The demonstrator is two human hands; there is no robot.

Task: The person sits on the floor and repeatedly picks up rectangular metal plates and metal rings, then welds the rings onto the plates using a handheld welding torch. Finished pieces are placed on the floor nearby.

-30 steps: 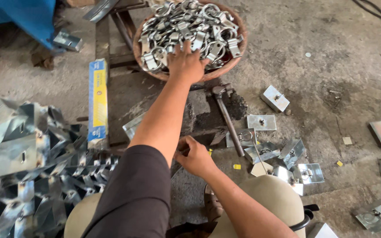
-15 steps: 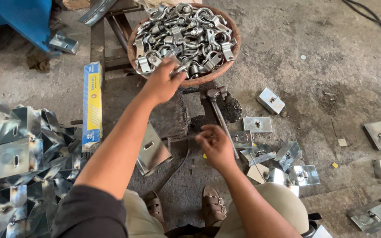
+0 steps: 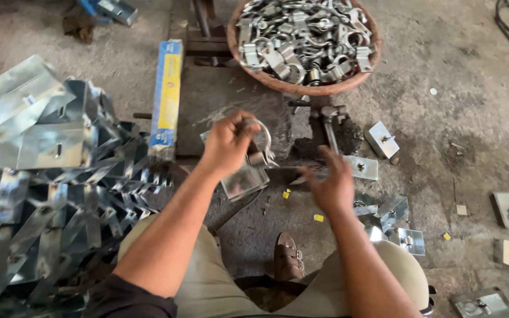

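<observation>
While I'm looking down from the head cam, my left hand [image 3: 226, 141] is closed around one curved metal clamp [image 3: 260, 143], fingers wrapped over its ring part, held up just above a bent metal plate [image 3: 244, 180] on the floor. My right hand [image 3: 332, 184] is open with fingers spread, holding nothing, hovering just beside the hammer [image 3: 330, 131] handle and a flat plate [image 3: 362, 167]. One round basket [image 3: 301, 88] sits up top, piled with way too many clamps to count. One blue and yellow box [image 3: 167, 94] lies left of the dark work slab. Big heap of bent sheet pieces [image 3: 42, 176] on the left, uncountable too. Off to the right I count roughly nine loose square plates scattered on the concrete, some near my knee. One sandal [image 3: 288, 257] shows between my legs.
</observation>
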